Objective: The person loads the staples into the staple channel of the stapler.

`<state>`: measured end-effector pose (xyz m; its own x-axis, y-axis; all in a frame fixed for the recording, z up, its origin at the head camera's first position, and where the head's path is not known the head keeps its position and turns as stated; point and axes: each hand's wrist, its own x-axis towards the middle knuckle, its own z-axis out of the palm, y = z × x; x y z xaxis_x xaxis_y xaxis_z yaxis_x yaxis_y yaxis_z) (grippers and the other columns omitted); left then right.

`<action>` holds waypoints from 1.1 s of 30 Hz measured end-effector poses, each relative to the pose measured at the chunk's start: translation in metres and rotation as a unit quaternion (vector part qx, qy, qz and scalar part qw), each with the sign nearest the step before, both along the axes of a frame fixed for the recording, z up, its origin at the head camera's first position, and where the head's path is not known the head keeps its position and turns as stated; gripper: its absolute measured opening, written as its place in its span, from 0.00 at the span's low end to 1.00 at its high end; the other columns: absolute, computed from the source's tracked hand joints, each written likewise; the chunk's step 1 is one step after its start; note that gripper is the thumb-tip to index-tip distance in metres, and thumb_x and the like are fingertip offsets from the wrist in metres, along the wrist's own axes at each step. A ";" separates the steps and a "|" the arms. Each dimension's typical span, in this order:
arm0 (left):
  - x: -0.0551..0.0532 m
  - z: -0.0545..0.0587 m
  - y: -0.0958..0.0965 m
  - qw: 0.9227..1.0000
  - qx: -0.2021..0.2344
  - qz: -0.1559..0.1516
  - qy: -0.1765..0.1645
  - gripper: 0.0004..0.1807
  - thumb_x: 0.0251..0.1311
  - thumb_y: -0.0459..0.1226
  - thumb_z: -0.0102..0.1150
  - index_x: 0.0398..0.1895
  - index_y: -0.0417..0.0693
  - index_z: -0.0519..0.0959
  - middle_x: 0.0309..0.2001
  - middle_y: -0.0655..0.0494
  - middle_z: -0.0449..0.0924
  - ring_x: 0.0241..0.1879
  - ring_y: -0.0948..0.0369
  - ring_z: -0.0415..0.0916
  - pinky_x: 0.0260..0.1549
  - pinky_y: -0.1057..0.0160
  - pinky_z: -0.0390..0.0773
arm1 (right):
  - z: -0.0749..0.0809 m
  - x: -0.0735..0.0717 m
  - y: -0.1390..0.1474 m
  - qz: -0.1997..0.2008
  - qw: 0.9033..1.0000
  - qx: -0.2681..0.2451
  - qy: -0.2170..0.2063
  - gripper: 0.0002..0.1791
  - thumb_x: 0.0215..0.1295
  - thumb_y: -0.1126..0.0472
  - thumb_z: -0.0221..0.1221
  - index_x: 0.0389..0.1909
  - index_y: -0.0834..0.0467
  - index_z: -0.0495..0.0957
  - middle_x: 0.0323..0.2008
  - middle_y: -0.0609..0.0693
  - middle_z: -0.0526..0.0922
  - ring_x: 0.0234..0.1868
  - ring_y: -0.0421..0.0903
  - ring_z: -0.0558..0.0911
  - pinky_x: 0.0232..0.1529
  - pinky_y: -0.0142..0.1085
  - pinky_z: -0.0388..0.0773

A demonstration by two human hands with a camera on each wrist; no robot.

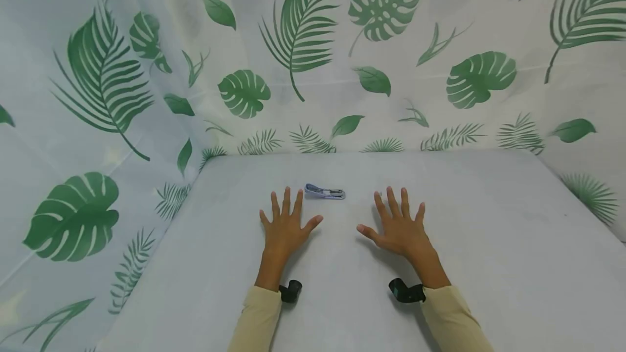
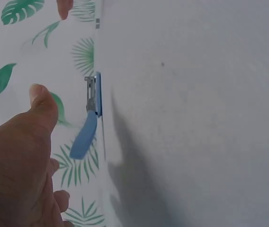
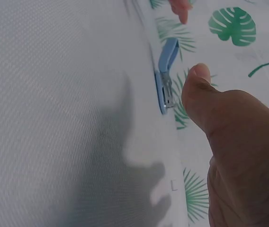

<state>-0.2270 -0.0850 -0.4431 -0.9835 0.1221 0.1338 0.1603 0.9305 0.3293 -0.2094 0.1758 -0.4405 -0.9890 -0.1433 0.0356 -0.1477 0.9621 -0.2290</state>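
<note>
Cream sleeves (image 1: 254,319) reach in from the bottom edge of the head view, nearest the lens. Between the two hands, just below the middle of the frame, a blue stapler (image 1: 325,192) with a metal channel lies on the white table (image 1: 489,221), its handle toward the left; any lettering on it is too small to read. Just left of it is the left hand (image 1: 285,230), index fingertip beside the handle, fingers straight and spread, gripping nothing. The right hand (image 1: 402,232), right of centre and farther from the stapler, is likewise spread and unladen. Black wrist cameras (image 1: 291,291) sit lower down, and leaf-printed cloth (image 1: 323,113) fills the top and left of the frame.
</note>
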 end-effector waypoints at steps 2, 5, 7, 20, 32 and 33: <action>-0.004 -0.001 0.002 1.000 0.020 -0.004 -0.014 0.46 0.63 0.67 0.44 0.78 0.55 0.51 0.78 0.44 0.43 0.76 0.36 0.38 0.63 0.25 0.47 | 0.001 0.000 0.000 -0.001 1.000 0.000 -0.002 0.55 0.60 0.26 0.49 0.77 0.58 0.47 0.77 0.65 0.41 0.76 0.69 0.33 0.64 0.74 0.29; -0.013 -0.003 0.003 0.998 0.056 -0.006 -0.033 0.44 0.67 0.63 0.45 0.78 0.51 0.50 0.77 0.42 0.48 0.75 0.37 0.47 0.63 0.29 0.55 | 0.001 0.001 -0.001 0.000 1.000 -0.004 -0.006 0.55 0.60 0.26 0.49 0.77 0.58 0.47 0.77 0.65 0.40 0.76 0.69 0.33 0.63 0.74 0.28; -0.020 -0.005 0.003 0.995 0.089 -0.006 -0.040 0.42 0.69 0.59 0.47 0.77 0.47 0.51 0.75 0.40 0.53 0.73 0.39 0.54 0.63 0.34 0.61 | 0.001 0.001 0.000 0.003 1.000 -0.009 -0.007 0.55 0.61 0.26 0.50 0.77 0.58 0.47 0.77 0.65 0.40 0.76 0.69 0.33 0.63 0.74 0.28; -0.062 -0.010 0.007 0.929 0.362 0.023 -0.071 0.27 0.69 0.40 0.55 0.69 0.42 0.66 0.56 0.40 0.80 0.53 0.49 0.81 0.53 0.51 0.77 | -0.002 -0.009 -0.003 -0.015 0.975 -0.212 0.067 0.19 0.69 0.53 0.60 0.51 0.63 0.80 0.50 0.62 0.82 0.49 0.58 0.83 0.45 0.49 0.81; -0.076 -0.021 0.005 0.892 0.444 -0.012 -0.086 0.22 0.69 0.34 0.55 0.65 0.41 0.71 0.46 0.40 0.85 0.43 0.52 0.86 0.43 0.63 0.81 | -0.021 -0.027 -0.007 -0.070 0.890 -0.446 -0.069 0.18 0.72 0.56 0.56 0.51 0.67 0.78 0.41 0.59 0.86 0.38 0.45 0.87 0.40 0.32 0.82; -0.077 -0.021 0.005 0.889 0.449 -0.013 -0.085 0.21 0.69 0.34 0.55 0.64 0.40 0.72 0.47 0.40 0.84 0.43 0.52 0.86 0.43 0.63 0.81 | -0.020 -0.028 -0.008 -0.069 0.887 -0.451 -0.069 0.18 0.72 0.56 0.56 0.51 0.67 0.78 0.41 0.60 0.86 0.38 0.46 0.87 0.40 0.33 0.82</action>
<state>-0.3041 -0.0796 -0.4639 -0.9972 0.0641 0.0373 0.0537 0.2769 0.9594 -0.2373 0.1682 -0.4601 -0.9988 0.0049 -0.0484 0.0466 0.3855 -0.9215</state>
